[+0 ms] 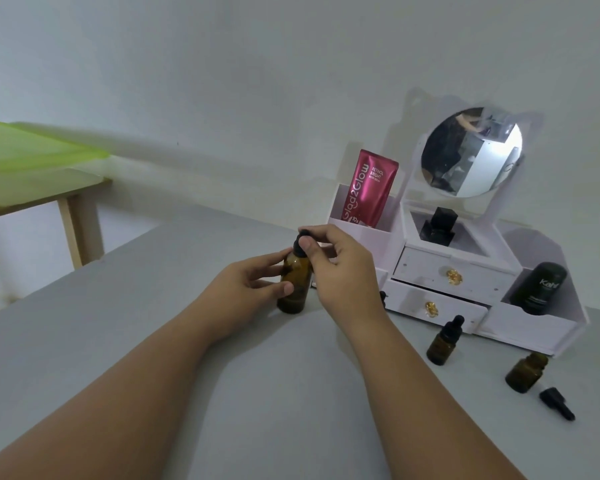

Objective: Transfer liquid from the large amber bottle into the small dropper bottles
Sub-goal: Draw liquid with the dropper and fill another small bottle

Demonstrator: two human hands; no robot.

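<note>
Three amber bottles are standing on the grey worktop (153,323).

Item one, the large amber bottle (293,285), is sitting near the middle, just in front of the left end of the white organizer (534,327). The left hand (250,282) is curling round its body and steadying it. The right hand (340,268) is pinching its black dropper cap (300,242) between thumb and fingertips.

Step in hand, as judged: the large bottle is being opened, or its dropper is being worked to draw liquid. The next move is calling for a straight lift of the dropper and a drip-free carry to the open small bottle (525,374), well apart on the right.

Item two, a capped small dropper bottle (442,342), is standing just before the lower drawer.

Item three is the open small bottle, with a loose cap (556,403) lying just beside it.

Fill levels are hiding behind dark glass: cannot tell.

The organizer is holding a pink tube (369,188) at left, a black bottle (439,226) under the round mirror (471,152), and a dark tube (539,284) at right.
</note>
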